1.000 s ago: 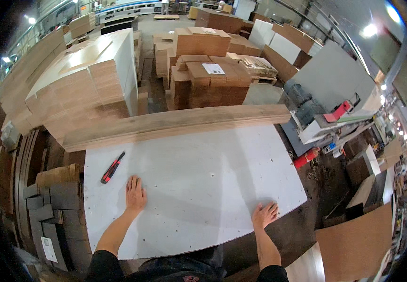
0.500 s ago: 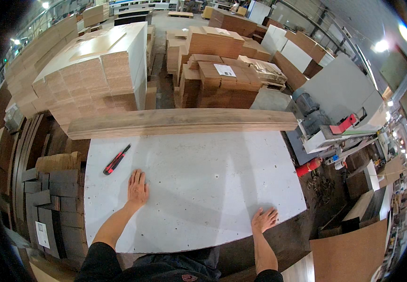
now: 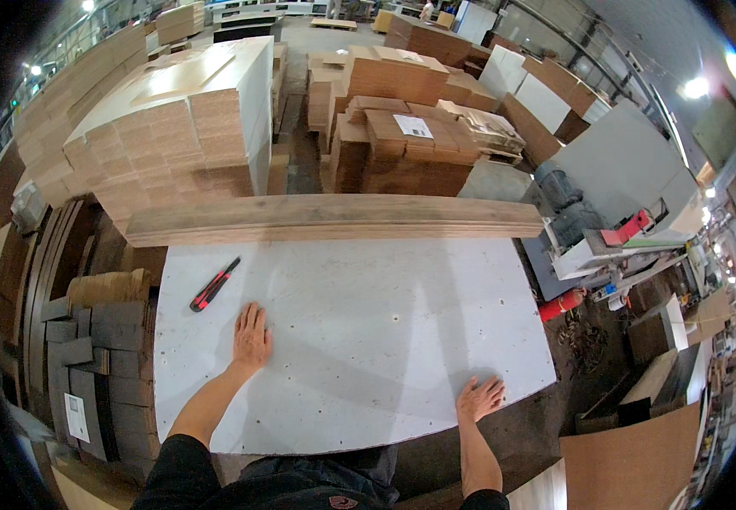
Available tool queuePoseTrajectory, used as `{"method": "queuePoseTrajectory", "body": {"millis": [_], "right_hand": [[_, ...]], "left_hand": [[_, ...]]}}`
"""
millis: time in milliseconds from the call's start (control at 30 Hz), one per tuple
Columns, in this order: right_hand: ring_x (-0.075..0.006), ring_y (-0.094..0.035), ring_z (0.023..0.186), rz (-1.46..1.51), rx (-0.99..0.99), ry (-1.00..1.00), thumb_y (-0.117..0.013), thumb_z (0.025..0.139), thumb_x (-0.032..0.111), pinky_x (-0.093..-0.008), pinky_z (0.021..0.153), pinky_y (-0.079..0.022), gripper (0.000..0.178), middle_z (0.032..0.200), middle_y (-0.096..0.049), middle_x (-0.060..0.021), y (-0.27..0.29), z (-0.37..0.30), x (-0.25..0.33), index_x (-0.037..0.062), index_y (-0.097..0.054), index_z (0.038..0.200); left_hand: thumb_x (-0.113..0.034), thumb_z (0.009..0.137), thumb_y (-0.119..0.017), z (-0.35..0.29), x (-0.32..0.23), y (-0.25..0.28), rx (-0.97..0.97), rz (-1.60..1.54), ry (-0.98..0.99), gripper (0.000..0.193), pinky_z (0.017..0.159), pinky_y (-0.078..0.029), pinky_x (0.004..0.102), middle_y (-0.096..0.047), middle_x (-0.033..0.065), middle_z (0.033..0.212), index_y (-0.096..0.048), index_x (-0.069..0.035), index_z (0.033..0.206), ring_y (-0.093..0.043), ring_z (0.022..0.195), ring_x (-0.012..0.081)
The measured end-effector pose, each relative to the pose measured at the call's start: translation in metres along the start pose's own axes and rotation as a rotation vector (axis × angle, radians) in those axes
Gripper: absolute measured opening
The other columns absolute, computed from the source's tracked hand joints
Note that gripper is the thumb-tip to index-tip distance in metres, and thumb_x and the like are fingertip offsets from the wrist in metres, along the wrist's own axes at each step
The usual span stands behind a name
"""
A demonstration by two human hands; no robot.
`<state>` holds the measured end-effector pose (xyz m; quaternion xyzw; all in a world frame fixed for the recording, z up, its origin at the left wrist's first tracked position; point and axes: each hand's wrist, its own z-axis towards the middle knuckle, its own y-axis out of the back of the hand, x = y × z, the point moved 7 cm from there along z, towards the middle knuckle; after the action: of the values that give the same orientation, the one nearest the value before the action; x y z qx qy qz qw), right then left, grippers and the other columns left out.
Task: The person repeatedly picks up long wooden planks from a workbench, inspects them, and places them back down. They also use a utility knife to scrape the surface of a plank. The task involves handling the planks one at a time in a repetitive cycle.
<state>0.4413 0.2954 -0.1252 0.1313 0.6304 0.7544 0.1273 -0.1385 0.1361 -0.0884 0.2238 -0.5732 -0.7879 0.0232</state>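
My left hand (image 3: 252,340) lies flat on a white tabletop (image 3: 342,331), fingers stretched out and holding nothing. Just beyond it, to the left, is a red and black utility knife (image 3: 215,285), lying untouched on the surface. Near the right front edge my right hand (image 3: 479,398) rests palm down, its fingers extended and nothing in it. Along the table's far edge lies a stack of long wooden boards (image 3: 334,217), out of contact with either hand.
Large panel stacks (image 3: 164,127) and brown board piles (image 3: 419,149) stand beyond the table. Dark blocks (image 3: 125,365) are stacked at the left. To the right are a machine with motors (image 3: 576,217), a red cylinder (image 3: 562,304) and leaning panels (image 3: 631,459).
The view has shifted very slightly. Both hands stay in place on the tabletop, and the knife and boards have not moved.
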Motion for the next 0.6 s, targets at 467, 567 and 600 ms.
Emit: {"method": "queuePoseTrajectory", "body": {"millis": [467,567,600], "right_hand": [[-0.0394,-0.025,0.146,0.015,-0.013,0.021,-0.042,0.103,0.047,-0.0552,0.113,-0.025,0.067,0.157,-0.029,-0.0227,0.0055,-0.0014,0.0012,0.0012,-0.033,0.152],[-0.0403,-0.025,0.145,0.020,-0.011,0.031,-0.043,0.102,0.046,-0.0553,0.113,-0.026,0.068,0.156,-0.029,-0.0234,0.0056,-0.0024,0.0028,0.0001,-0.034,0.151],[-0.0407,-0.025,0.145,0.021,-0.009,0.035,-0.043,0.102,0.046,-0.0553,0.112,-0.026,0.068,0.156,-0.030,-0.0237,0.0054,-0.0027,0.0034,-0.0003,-0.034,0.151]], "left_hand": [[-0.015,0.090,-0.059,0.0008,-0.0022,0.0029,-0.042,0.005,-0.014,0.051,0.117,-0.028,0.0512,-0.039,0.0224,0.149,-0.047,0.002,0.136,-0.034,0.141,0.0399],[-0.015,0.091,-0.058,-0.0005,-0.0006,0.0023,-0.024,0.008,-0.004,0.052,0.118,-0.027,0.0508,-0.038,0.0223,0.150,-0.045,0.002,0.138,-0.033,0.142,0.0395],[-0.015,0.091,-0.058,-0.0005,-0.0001,0.0022,-0.015,0.009,-0.002,0.052,0.119,-0.026,0.0507,-0.038,0.0223,0.150,-0.045,0.003,0.138,-0.032,0.143,0.0394]]}}
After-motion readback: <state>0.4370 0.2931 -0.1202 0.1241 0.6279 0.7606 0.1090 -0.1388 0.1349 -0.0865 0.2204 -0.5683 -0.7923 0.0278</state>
